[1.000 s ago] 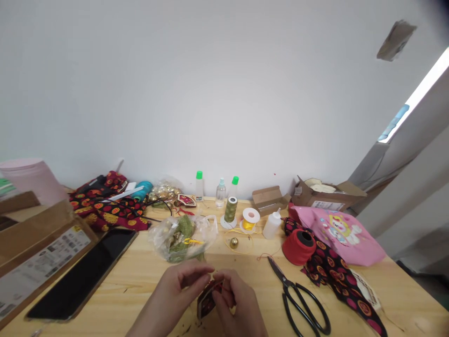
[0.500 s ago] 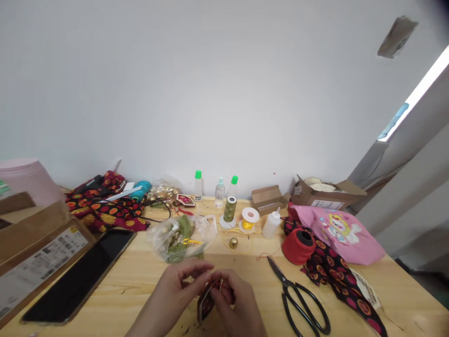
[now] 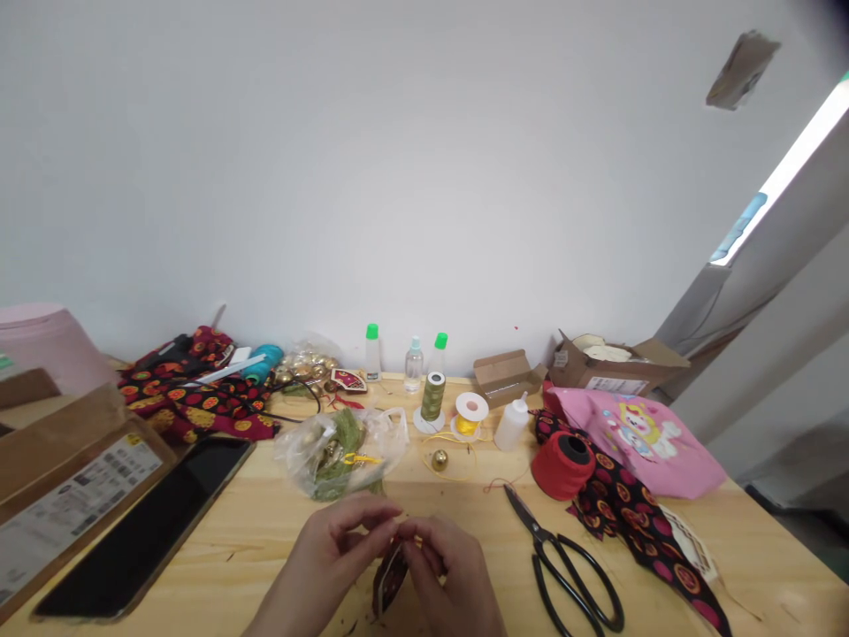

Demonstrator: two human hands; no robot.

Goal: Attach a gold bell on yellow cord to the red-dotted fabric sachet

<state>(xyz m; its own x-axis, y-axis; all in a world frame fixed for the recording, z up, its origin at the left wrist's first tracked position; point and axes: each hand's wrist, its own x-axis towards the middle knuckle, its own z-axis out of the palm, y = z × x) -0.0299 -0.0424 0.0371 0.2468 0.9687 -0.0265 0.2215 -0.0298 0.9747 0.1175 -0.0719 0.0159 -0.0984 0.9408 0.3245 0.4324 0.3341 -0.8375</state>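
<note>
Close together at the table's front, both hands work at a small dark red patterned piece with a pale edge (image 3: 390, 579). My right hand (image 3: 451, 566) is closed on it, thumb against its face. The thumb and forefinger of my left hand (image 3: 338, 548) are pinched together at its top, where a bit of red shows; what lies between them is too small to make out. A similar maroon piece with a white border (image 3: 348, 380) lies at the back. Large black-handled scissors (image 3: 545, 538) lie with blades apart, right of my hands.
Beyond my hands sit a plastic bag with green tassels (image 3: 345, 456), a gold bell (image 3: 439, 459), a green thread spool (image 3: 433, 398), a yellow cord spool (image 3: 468, 423) and a white squeeze bottle (image 3: 512, 425). A red thread cone (image 3: 562, 466) stands right; a phone (image 3: 146, 531) and carton (image 3: 72, 495) left.
The camera view has shifted slightly. Both hands keep nearly the same pose around the dark red piece, which is turned a little.
</note>
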